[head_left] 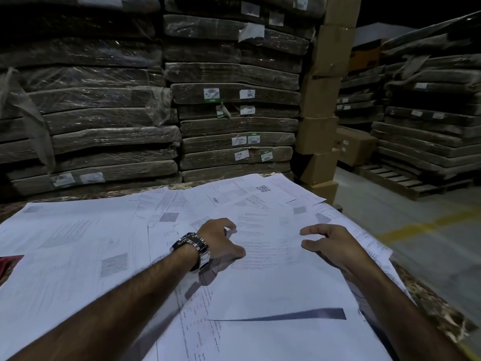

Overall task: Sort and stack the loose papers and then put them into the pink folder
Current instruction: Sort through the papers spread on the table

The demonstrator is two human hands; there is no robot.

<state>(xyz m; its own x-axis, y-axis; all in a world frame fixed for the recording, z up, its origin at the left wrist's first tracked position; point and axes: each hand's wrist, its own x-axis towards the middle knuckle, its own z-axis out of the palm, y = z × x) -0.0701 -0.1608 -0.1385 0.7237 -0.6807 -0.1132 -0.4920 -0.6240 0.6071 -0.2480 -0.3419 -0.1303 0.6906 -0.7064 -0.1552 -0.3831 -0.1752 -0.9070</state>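
Across table, overlapping printed white papers (273, 282)

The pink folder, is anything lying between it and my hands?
Yes. Only a corner of the pink folder shows at the table's left edge; loose papers overlap it and cover the stretch to the left hand and right hand.

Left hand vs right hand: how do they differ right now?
The left hand has a metal watch on its wrist; the right hand has a bare wrist. The left hand rests on the middle of the papers; the right hand lies nearer their right edge. Both are open, fingers curled, on the same sheet.
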